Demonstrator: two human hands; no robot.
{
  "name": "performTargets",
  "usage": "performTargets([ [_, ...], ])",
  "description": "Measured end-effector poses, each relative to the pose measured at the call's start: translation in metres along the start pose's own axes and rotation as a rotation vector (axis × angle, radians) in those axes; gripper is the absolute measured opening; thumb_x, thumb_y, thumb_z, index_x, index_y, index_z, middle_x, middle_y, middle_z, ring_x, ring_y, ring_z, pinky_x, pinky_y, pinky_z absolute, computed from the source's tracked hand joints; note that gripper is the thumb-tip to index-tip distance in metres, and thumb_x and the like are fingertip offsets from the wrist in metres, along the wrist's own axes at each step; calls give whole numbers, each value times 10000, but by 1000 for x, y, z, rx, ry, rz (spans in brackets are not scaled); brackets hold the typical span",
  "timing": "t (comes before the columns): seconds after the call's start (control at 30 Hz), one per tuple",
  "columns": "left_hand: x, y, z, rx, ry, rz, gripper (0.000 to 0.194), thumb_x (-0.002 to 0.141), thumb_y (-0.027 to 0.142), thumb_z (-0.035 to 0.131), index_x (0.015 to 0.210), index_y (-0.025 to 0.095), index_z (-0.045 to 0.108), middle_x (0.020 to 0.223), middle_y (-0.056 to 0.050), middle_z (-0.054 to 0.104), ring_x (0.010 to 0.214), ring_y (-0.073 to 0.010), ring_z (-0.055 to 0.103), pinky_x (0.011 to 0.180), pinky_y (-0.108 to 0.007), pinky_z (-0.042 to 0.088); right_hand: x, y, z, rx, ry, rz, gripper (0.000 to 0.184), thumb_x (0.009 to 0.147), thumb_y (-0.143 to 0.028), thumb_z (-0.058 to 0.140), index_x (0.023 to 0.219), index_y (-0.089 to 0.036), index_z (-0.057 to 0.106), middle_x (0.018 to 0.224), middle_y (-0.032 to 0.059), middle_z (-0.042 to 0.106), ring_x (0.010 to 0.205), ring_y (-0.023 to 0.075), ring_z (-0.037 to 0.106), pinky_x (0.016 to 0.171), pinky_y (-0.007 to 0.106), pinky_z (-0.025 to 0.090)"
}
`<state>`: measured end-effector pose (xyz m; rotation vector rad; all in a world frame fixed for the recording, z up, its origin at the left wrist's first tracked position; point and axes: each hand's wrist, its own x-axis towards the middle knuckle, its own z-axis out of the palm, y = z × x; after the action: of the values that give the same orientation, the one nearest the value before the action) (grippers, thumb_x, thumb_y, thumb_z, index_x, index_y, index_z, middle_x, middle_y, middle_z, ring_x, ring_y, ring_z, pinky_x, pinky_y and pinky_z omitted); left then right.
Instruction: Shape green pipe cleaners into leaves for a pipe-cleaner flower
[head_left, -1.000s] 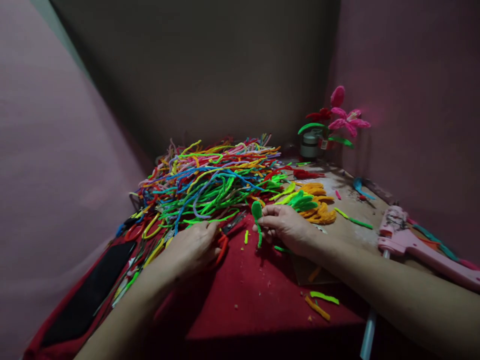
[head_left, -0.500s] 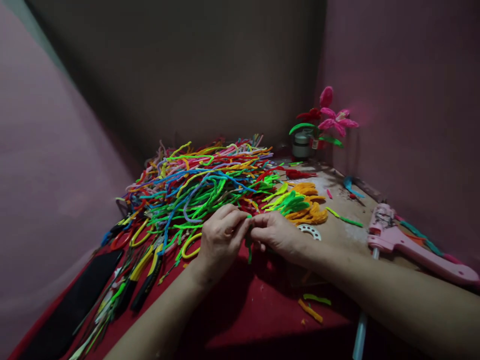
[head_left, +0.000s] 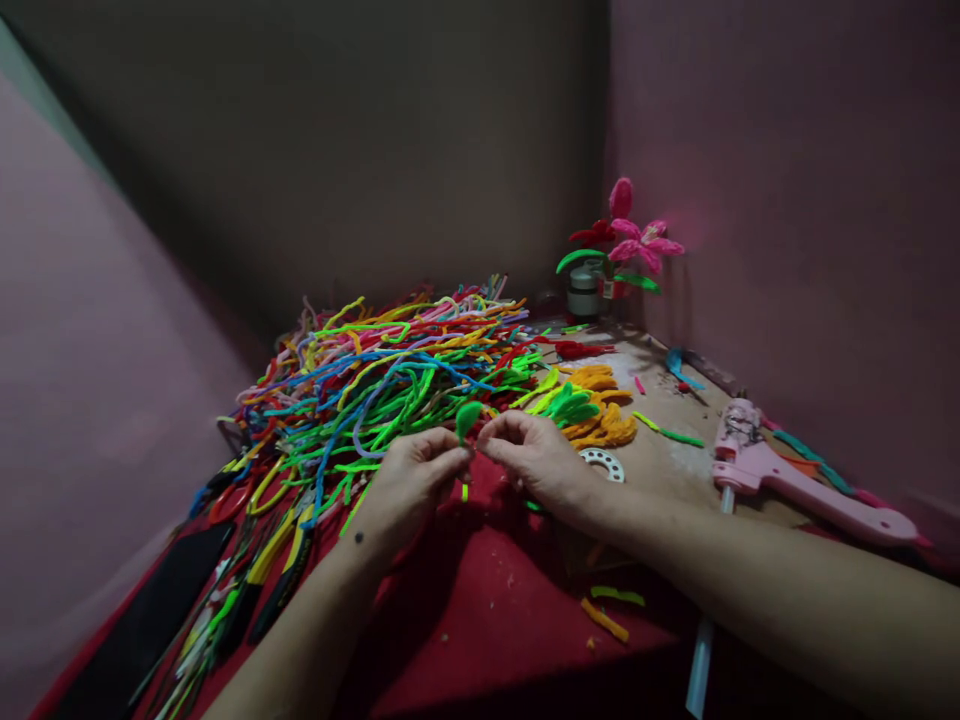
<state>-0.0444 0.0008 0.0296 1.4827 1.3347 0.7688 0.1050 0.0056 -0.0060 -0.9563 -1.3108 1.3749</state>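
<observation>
My left hand (head_left: pixel 411 480) pinches a small green pipe-cleaner leaf (head_left: pixel 469 418) between thumb and forefinger, its rounded end standing up above the fingertips. Close beside it on the right, my right hand (head_left: pixel 541 462) has its thumb and forefinger pressed together; whatever is between them is too small or hidden to make out. Both hands hover over the red cloth (head_left: pixel 487 580). Just behind them lies a big heap of multicoloured pipe cleaners (head_left: pixel 405 385). Green looped pieces (head_left: pixel 568 405) and orange looped pieces (head_left: pixel 611 428) rest past my right hand.
A pink glue gun (head_left: pixel 795 485) with a clear glue stick (head_left: pixel 701 655) lies at right. Yellow-handled pliers (head_left: pixel 281 560) and a black flat object (head_left: pixel 146 620) are at left. A white ring with holes (head_left: pixel 604 463) sits by my right wrist. Pink pipe-cleaner flowers (head_left: pixel 646 243) stand at the back.
My fingertips have parted slightly, and the green leaf now shows upright in my left hand. The whole view has shifted, so things appear a little farther left.
</observation>
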Motion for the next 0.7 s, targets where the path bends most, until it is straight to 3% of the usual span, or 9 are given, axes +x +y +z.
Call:
performTargets([
  [0.07,6,7,-7,-7,75,43,214,675,307,619,612,129,519,447,71,389,376,-22,276,371,-158,200,-3,-2,-1,-134,-118,-9,221,700,-333,576,588,-158,500,486,-63,420,442,53,346,434,193,264],
  [0.13,13,14,-10,22,118,90,196,668,311,621,658,127,553,468,64,422,384,-29,290,372,-164,212,-8,-3,-1,-257,-395,-35,284,706,-366,573,539,-154,483,464,-61,388,442,52,334,421,193,246],
  [0.2,23,19,-6,124,117,147,173,679,297,602,677,125,584,477,57,445,394,-38,311,382,-172,228,-13,-2,-1,-344,-643,-70,297,702,-384,583,542,-151,494,475,-59,400,444,49,333,416,191,246],
  [0.27,33,20,4,259,76,233,148,692,270,573,670,128,612,497,45,486,431,-55,376,423,-179,282,-16,0,0,-411,-765,-99,308,705,-394,583,541,-151,487,483,-56,415,442,48,340,411,189,253],
  [0.37,48,17,25,451,36,370,182,702,280,543,615,140,620,530,31,548,509,-82,468,504,-193,343,-18,2,0,-460,-806,-140,335,711,-410,574,523,-156,463,485,-49,428,438,55,349,395,192,256],
  [0.5,65,11,48,627,3,415,182,700,299,553,692,156,667,571,20,604,566,-110,518,537,-205,371,-21,-3,-4,-380,-807,-140,335,723,-375,573,494,-164,450,470,-40,426,433,63,342,393,203,262],
  [0.6,70,11,53,630,-9,417,206,697,272,573,832,165,687,733,-16,680,670,-138,581,629,-224,417,-22,-9,-8,-247,-762,-98,289,712,-301,578,477,-167,480,469,-30,450,438,69,350,407,218,259],
  [0.7,69,13,48,608,48,409,211,724,255,542,832,156,693,734,-32,685,680,-144,592,658,-235,429,-19,-14,-10,-200,-657,-76,236,699,-282,583,495,-173,541,474,-19,485,441,76,375,421,230,259],
])
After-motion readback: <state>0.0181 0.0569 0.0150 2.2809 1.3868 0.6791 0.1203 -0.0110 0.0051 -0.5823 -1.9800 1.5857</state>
